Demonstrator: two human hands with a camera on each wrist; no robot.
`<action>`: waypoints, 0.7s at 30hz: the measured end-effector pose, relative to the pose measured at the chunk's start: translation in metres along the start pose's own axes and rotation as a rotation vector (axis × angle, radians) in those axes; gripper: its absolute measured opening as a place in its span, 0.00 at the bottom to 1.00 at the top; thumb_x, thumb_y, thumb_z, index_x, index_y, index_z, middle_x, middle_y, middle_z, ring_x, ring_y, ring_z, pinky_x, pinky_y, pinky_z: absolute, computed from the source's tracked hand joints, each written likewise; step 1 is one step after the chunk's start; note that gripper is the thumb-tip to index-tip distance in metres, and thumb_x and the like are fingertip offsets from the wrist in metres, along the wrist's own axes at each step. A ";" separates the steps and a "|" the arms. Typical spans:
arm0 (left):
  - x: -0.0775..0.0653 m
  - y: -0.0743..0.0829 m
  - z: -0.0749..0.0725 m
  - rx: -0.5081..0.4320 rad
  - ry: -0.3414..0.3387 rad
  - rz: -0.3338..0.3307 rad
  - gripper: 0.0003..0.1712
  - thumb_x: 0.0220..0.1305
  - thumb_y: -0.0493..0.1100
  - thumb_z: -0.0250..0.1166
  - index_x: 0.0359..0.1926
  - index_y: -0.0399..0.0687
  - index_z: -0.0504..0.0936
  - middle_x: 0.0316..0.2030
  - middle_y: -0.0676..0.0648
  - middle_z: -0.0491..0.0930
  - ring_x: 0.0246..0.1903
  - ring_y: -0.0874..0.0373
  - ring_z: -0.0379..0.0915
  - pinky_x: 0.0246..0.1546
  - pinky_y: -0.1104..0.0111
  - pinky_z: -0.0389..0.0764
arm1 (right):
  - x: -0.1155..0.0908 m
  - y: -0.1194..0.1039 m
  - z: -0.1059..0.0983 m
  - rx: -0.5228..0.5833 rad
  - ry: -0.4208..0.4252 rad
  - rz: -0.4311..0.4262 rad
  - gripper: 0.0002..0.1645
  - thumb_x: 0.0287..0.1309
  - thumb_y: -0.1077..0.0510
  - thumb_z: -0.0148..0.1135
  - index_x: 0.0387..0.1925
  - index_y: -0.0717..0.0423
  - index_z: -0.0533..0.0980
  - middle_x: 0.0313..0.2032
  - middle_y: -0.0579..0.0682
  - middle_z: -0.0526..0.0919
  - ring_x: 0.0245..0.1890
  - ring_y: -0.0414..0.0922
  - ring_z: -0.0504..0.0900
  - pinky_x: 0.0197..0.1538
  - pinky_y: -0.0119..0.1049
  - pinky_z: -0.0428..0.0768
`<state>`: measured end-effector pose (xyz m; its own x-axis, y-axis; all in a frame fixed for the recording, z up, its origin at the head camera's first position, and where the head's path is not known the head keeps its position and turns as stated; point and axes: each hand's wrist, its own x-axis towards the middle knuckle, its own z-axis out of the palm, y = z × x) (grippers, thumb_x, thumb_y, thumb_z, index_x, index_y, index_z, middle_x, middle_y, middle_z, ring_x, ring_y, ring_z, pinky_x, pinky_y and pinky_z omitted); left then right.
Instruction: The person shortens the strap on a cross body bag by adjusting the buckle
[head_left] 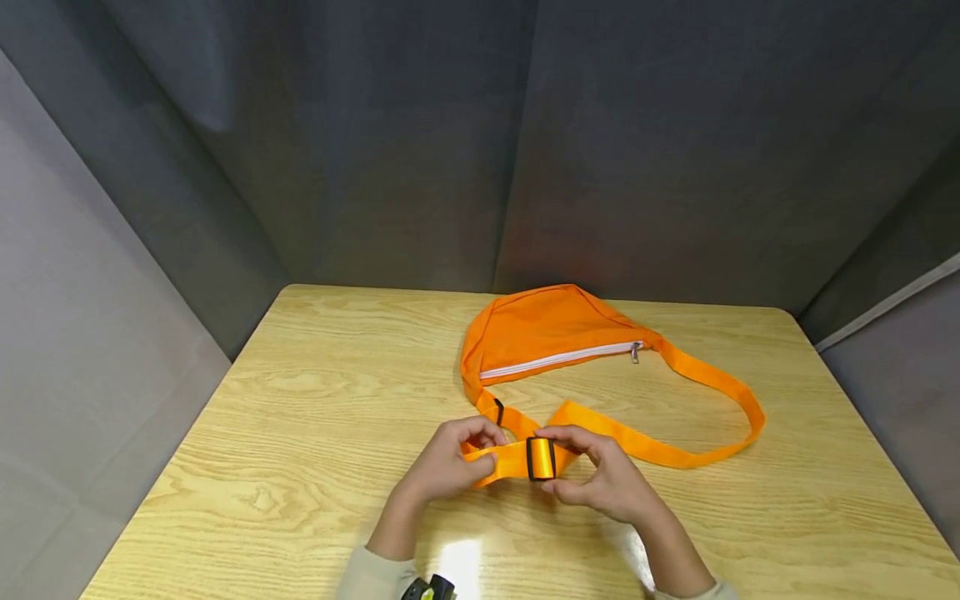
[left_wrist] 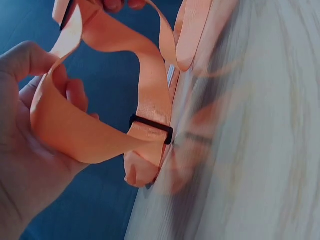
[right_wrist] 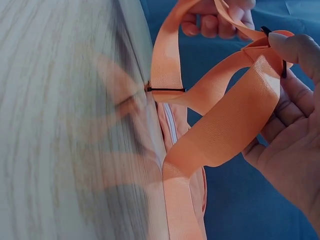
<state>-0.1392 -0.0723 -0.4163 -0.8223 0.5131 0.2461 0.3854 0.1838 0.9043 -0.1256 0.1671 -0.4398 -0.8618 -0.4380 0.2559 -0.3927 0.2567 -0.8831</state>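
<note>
With the slider (head_left: 531,458) as the clock's centre, the left hand (head_left: 453,462) sits at nine, its grip closed in a pinch of thumb and fingers on the strap (head_left: 511,461). Between ten and eleven, a black buckle (head_left: 500,411) sits on the strap near the bag (head_left: 555,329). The strap looks light, limp and smooth, likely to twist or slip, so a flat pinch should suit; the slider seems stiff, best taken by its edges. At twelve, the soft bag lies on the worktop (head_left: 337,400), its zip (head_left: 562,358) apparently closed and any contents hidden. Toward four, the right hand (head_left: 607,479) pinches the slider's upper and lower edges between finger and thumb.
</note>
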 end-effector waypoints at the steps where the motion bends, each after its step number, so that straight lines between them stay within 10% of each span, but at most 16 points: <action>1: -0.001 -0.001 -0.001 -0.003 0.003 -0.003 0.08 0.49 0.25 0.57 0.32 0.35 0.78 0.26 0.49 0.74 0.29 0.60 0.67 0.33 0.67 0.71 | 0.000 0.000 0.000 0.004 0.004 0.002 0.31 0.42 0.63 0.74 0.51 0.51 0.75 0.45 0.44 0.79 0.39 0.45 0.75 0.45 0.42 0.73; 21: 0.005 0.003 0.009 -0.060 -0.052 0.038 0.04 0.55 0.28 0.62 0.34 0.36 0.77 0.27 0.44 0.76 0.31 0.59 0.71 0.40 0.63 0.73 | -0.001 0.000 0.002 0.098 -0.036 -0.036 0.30 0.44 0.62 0.73 0.52 0.53 0.75 0.46 0.48 0.79 0.40 0.47 0.75 0.48 0.40 0.71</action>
<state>-0.1383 -0.0616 -0.4160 -0.7840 0.5622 0.2632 0.3886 0.1140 0.9143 -0.1240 0.1655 -0.4413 -0.8348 -0.4767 0.2755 -0.3883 0.1551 -0.9084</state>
